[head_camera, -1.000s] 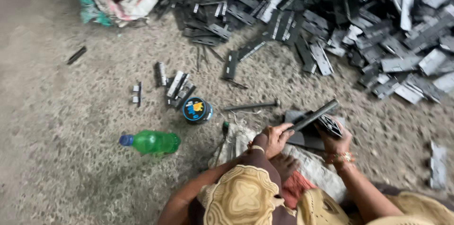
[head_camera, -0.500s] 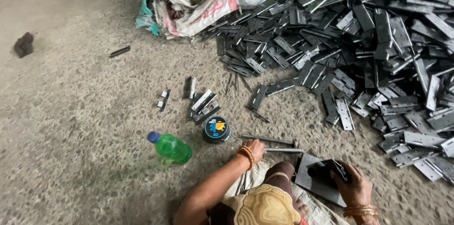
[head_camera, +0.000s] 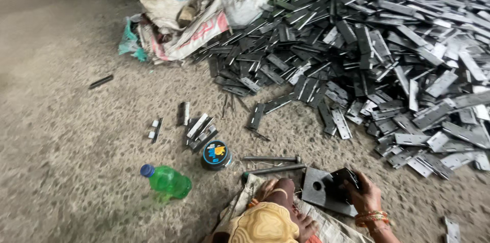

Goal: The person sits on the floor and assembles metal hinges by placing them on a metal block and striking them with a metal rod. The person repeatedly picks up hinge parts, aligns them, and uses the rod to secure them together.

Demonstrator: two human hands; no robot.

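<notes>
While the right hand [head_camera: 363, 195] is curling its fingers round a small dark metal piece [head_camera: 343, 177] at about five o'clock in the view, it is holding that piece over a flat grey metal block [head_camera: 319, 188] with a round hole in it. That block is lying on a pale sack [head_camera: 332, 227] spread under the person's legs. At six o'clock the left hand [head_camera: 270, 188] is resting just beside the block's left edge, and whether its fingers are closing on anything I cannot tell. Two long metal rods [head_camera: 273, 164] are lying side by side on the gritty floor [head_camera: 66, 151] just above the hands, with a round black tin [head_camera: 216, 154] to their left and a green plastic bottle [head_camera: 167, 181] lying at seven o'clock. A large heap of dark hinge plates [head_camera: 388, 49] is filling the one to three o'clock area, and crumpled sacks [head_camera: 178, 18] are sitting at eleven o'clock
</notes>
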